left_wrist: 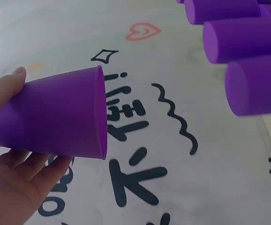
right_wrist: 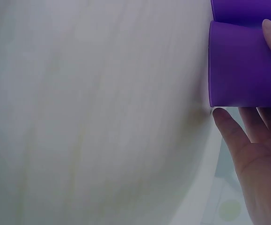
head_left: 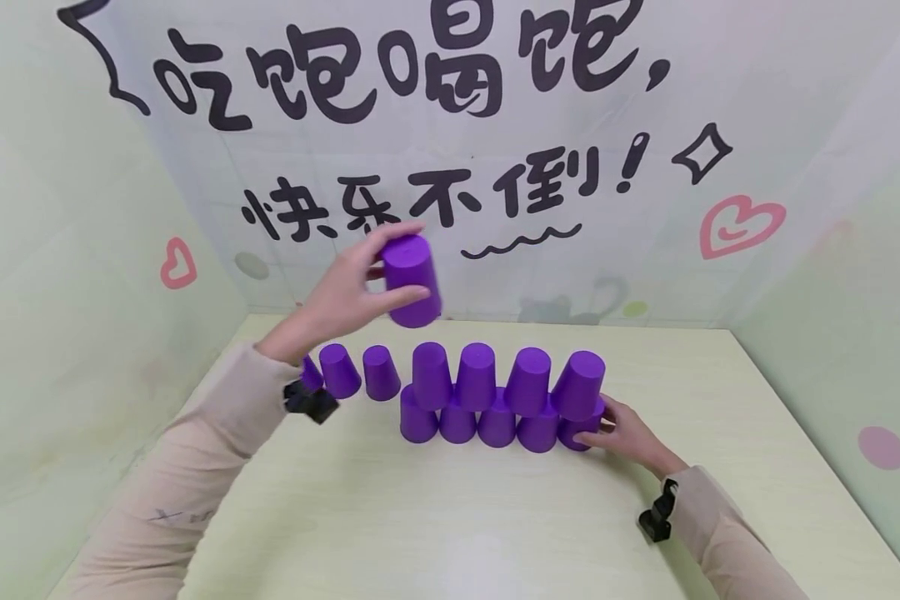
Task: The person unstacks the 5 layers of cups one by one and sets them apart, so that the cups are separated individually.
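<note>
My left hand (head_left: 348, 283) grips an upside-down purple cup (head_left: 412, 279) in the air, above the left end of a two-row stack. Thumb and fingers lie on opposite sides of this cup, and its open rim shows in the left wrist view. My right hand (head_left: 630, 433) is at the stack's right end, around the bottom-row end cup (right_wrist: 247, 65), thumb on one side and fingers on the other. An upper row of upside-down purple cups, the leftmost of them an upper cup (head_left: 431, 375), stands on the bottom row (head_left: 418, 421).
Several loose purple cups, among them a single cup (head_left: 381, 372), stand upside down left of the stack, one partly hidden by my left wrist. The pale table (head_left: 450, 517) meets a printed wall (head_left: 487, 292) behind and side walls at left and right.
</note>
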Motion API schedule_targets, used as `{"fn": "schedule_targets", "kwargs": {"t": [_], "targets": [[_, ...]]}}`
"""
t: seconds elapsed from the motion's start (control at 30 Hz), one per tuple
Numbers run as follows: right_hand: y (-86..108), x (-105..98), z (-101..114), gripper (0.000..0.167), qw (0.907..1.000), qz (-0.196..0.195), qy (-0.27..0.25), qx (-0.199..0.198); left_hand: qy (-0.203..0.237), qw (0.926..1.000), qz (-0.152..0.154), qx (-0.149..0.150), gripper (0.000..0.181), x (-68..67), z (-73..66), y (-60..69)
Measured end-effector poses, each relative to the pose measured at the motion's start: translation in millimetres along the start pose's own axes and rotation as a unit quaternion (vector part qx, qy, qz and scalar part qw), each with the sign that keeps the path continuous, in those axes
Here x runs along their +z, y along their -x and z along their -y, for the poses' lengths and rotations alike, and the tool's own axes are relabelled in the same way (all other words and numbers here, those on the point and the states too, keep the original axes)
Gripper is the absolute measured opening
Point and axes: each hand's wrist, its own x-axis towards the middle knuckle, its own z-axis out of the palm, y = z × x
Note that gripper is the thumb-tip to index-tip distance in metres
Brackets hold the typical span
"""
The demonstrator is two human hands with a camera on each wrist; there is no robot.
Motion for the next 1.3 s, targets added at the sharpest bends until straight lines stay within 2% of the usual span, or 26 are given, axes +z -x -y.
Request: {"fn": "schedule_targets", "kwargs": {"t": [0.17,0.33,0.4,0.57,0.77,0.87,1.0,1.13,1.3], "targets": [[-0.2,1.0,-0.1,0.064,0.9999,-0.006,0.010,0.008,-0.022,0.9984,-0.015,-0.049,0.066,-23.3,20.8,29.8],[-0.2,1.3,-0.4,0.066,0.9999,-0.003,0.011,0.011,-0.035,0.9923,-0.051,-0.107,0.066,-41.5,43.2,61.2],[-0.1,0.9,-0.6,0.067,0.9999,-0.001,0.011,0.013,-0.041,0.9882,-0.070,-0.129,0.065,-47.4,53.1,73.6],[-0.1,-0.1,-1.2,0.066,0.9997,-0.003,0.016,0.020,-0.060,0.9804,-0.100,-0.158,0.064,-54.2,80.9,101.0],[-1.2,-0.3,-1.6,0.065,0.9998,-0.002,0.015,0.012,-0.074,0.9737,-0.113,-0.184,0.064,-47.4,116.0,130.5],[-1.7,0.2,-1.6,0.066,0.9999,-0.002,0.011,0.010,-0.081,0.9714,-0.116,-0.191,0.064,-39.6,132.7,145.2],[-2.1,0.4,-2.2,0.066,1.0000,-0.001,0.005,0.005,-0.080,0.9650,-0.120,-0.219,0.065,-27.3,153.0,161.9],[-2.5,0.1,-3.9,0.066,1.0000,0.000,0.004,0.003,-0.085,0.9563,-0.126,-0.250,0.067,-16.1,170.3,173.2],[-2.3,0.1,-4.5,0.067,1.0000,0.000,0.002,0.004,-0.086,0.9495,-0.140,-0.268,0.067,-7.2,188.1,181.4]]}}
